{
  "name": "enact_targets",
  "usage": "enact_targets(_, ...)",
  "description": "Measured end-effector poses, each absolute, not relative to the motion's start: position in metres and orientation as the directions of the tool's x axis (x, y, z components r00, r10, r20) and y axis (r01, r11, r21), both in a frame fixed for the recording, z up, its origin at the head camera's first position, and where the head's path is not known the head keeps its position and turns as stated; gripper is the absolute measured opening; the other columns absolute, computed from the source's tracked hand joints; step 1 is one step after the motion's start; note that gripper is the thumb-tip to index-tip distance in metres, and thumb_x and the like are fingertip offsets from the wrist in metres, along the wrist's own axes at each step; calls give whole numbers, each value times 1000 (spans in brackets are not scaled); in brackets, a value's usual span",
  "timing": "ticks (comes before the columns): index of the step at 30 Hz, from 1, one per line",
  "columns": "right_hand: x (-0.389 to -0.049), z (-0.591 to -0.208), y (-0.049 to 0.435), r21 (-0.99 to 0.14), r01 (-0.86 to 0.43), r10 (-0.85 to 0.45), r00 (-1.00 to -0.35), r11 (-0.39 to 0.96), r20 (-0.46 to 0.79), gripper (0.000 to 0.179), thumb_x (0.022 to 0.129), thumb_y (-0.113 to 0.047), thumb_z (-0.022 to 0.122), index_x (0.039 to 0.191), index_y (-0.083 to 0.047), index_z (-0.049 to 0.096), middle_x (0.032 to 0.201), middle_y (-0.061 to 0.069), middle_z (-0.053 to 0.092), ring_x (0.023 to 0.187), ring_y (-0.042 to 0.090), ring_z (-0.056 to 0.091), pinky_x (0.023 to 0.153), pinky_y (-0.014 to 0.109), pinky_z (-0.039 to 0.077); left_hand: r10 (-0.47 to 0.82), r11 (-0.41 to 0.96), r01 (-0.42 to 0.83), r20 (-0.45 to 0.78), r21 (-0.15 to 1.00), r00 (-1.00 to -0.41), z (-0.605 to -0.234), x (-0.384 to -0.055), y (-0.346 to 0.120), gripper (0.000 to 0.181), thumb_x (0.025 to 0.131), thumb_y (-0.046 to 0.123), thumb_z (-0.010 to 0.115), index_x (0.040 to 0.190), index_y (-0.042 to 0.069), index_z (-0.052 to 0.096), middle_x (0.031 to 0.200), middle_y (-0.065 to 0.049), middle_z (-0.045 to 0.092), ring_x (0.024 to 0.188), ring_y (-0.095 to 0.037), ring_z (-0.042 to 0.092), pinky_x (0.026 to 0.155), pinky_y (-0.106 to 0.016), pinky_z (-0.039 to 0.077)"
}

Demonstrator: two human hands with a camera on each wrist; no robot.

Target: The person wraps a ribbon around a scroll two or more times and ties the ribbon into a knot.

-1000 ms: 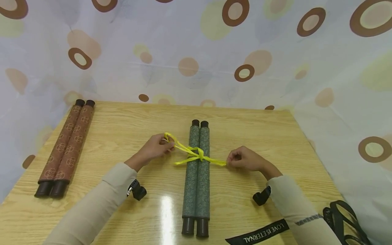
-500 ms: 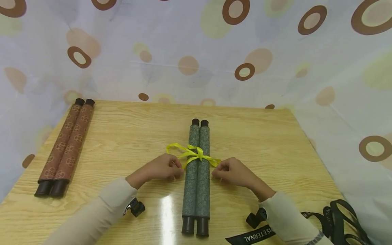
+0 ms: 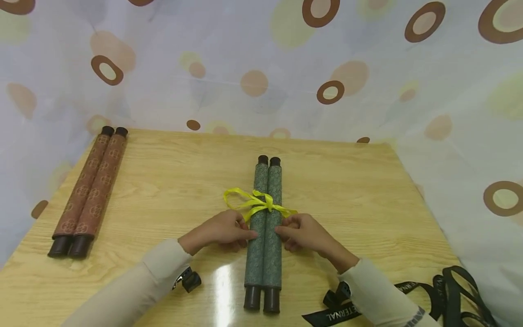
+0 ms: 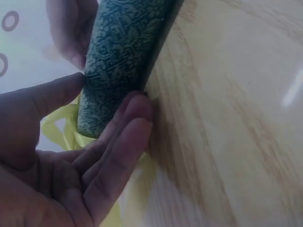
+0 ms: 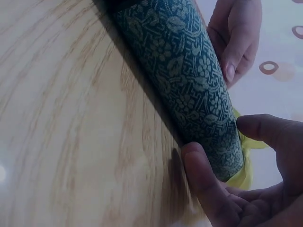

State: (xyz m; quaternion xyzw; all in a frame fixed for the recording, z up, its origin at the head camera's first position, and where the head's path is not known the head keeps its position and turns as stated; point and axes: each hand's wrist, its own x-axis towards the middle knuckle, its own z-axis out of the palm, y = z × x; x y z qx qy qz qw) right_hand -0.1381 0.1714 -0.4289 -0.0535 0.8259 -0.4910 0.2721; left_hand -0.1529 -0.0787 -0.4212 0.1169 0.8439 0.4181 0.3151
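Note:
A scroll with two green patterned rolls point(image 3: 273, 263) and dark end knobs lies lengthwise on the table. A yellow ribbon point(image 3: 269, 203) circles its upper half, tied in a bow with a loop spreading left. From the left side my left hand point(image 3: 224, 229) grips the scroll below the bow. Its thumb point(image 4: 66, 90) lies against the upper surface, and its fingers point(image 4: 124, 156) curve low along the side by the tabletop. My right hand point(image 3: 305, 234) holds the opposite edge the same way, thumb point(image 5: 258, 126) above and fingertip point(image 5: 195, 158) at the bottom edge.
A brown patterned scroll point(image 3: 87, 200) lies along the table's left edge. A black lettered strap point(image 3: 449, 290) is heaped at the lower right, partly beneath the right forearm. A dotted white sheet point(image 3: 229, 54) stands behind the wooden table point(image 3: 347, 177).
Earlier my hands held the ribbon's loop and tail out to each side. They have let go, moved inward and down, and taken hold of the green scroll's sides.

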Motion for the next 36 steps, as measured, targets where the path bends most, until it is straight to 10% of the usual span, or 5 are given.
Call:
enact_targets(12, -137, -427, 167, -833, 183, -312, -868, 523, -386, 55, 97, -23, 64, 132, 16, 47, 88, 13, 72, 66, 12, 69, 65, 33, 61, 495, 618, 30, -359, 786, -791, -421, -158, -61, 38, 90, 34, 74, 65, 16, 51, 49, 10, 39, 46, -6, 38, 48, -21, 36)
enact_targets(36, -175, -400, 289, -797, 214, -152, -922, 565, -355, 55, 103, -24, 53, 137, 16, 38, 100, 10, 61, 80, 11, 62, 78, 38, 62, 500, 590, 59, -308, 805, -809, -405, -219, 81, 52, 94, 36, 69, 58, 17, 38, 50, 6, 35, 46, -9, 35, 47, -24, 31)
